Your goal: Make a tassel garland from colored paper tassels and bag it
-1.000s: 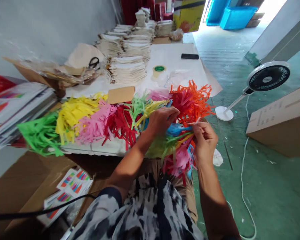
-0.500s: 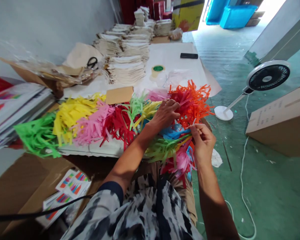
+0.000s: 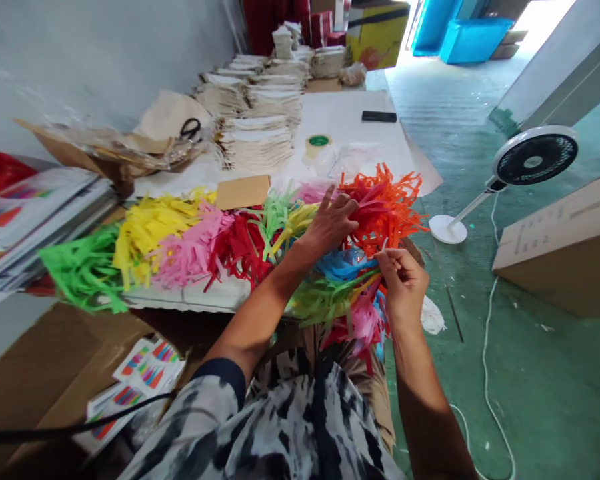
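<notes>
A row of paper tassels in several colours runs along the table's near edge, from a green tassel (image 3: pixel 83 270) past a yellow tassel (image 3: pixel 153 227) to an orange tassel (image 3: pixel 397 207). My left hand (image 3: pixel 333 223) lies over the right part, its index finger raised and its other fingers bent onto a dark red tassel (image 3: pixel 370 203). Thumb and fingers of my right hand (image 3: pixel 405 280) are pinched on a thin white string (image 3: pixel 385 245), beside the narrow end of a blue tassel (image 3: pixel 345 263). Light green and pink tassels (image 3: pixel 365 320) hang over my lap.
Behind the tassels are a brown card (image 3: pixel 243 192), a tape roll (image 3: pixel 319 143), stacked pale bundles (image 3: pixel 257 143), scissors (image 3: pixel 191 129) and a black phone-like object (image 3: pixel 379 116). A standing fan (image 3: pixel 535 160) and cardboard box (image 3: pixel 560 260) are on the floor at right.
My left index finger has lifted and straightened away from the other fingers. My right hand keeps its pinch and has barely moved. The view has shifted slightly.
</notes>
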### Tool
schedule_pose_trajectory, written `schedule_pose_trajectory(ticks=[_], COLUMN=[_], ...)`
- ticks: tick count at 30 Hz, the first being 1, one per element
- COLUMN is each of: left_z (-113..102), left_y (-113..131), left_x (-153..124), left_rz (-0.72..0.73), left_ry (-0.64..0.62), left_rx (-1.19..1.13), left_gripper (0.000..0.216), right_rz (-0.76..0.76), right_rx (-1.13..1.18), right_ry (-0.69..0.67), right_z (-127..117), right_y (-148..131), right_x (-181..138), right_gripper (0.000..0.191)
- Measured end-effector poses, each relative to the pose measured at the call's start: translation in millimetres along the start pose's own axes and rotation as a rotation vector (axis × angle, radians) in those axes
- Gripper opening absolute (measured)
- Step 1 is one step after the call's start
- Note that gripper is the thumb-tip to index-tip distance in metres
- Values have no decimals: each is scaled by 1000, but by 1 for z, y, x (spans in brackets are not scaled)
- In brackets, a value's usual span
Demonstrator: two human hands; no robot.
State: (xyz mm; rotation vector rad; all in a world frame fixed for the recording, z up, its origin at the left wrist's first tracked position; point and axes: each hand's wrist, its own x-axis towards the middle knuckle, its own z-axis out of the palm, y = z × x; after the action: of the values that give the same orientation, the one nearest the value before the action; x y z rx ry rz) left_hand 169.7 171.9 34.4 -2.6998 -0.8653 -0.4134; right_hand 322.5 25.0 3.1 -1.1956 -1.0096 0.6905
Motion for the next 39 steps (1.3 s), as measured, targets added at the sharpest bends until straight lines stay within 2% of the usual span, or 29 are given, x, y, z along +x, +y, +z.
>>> schedule_pose_trajectory(ticks=[7, 13, 17, 19, 22, 25, 27, 30, 34, 36, 39], left_z=[4, 12, 12, 10, 4, -14, -30, -47, -43, -37, -33], left_y=[2, -1, -7, -11, -19, -28, -32, -32, -24, -22, -24], left_x=[-2, -4, 0, 4, 13, 24, 28, 29, 24, 21, 19], left_rz=[30, -35, -100, -128, -154, -165, -170, -225, -435, -525, -531], left_ry=[-41, 35, 124, 202, 420, 642, 714, 673, 504, 514, 559], left_rx=[-7, -10, -194, -369, -673, -985, -1156, -1327, -1525, -1589, -1564], left_gripper=[20, 23, 15, 10, 8, 12, 15, 15, 7, 7, 12], right_rz=[-21, -7, -13, -20, -17, -18, -28, -51, -90, -95, -83], right_rx=[-48, -27, -15, -11, -7, -10, -10, -9, -31, -37, -41], right_ry=[11, 8, 8, 12, 12, 11, 10, 20, 32, 32, 19], right_z=[-1, -1, 0, 0, -1, -1, -1, -1, 1, 1, 0], right_y=[-2, -2, -1, -1, -2, -4, -7, -10, -12, -12, -13], right_x=[0, 0, 1, 1, 1, 2, 4, 6, 9, 9, 9], right_gripper=[26, 26, 25, 24, 24, 24, 23, 23, 22, 22, 23])
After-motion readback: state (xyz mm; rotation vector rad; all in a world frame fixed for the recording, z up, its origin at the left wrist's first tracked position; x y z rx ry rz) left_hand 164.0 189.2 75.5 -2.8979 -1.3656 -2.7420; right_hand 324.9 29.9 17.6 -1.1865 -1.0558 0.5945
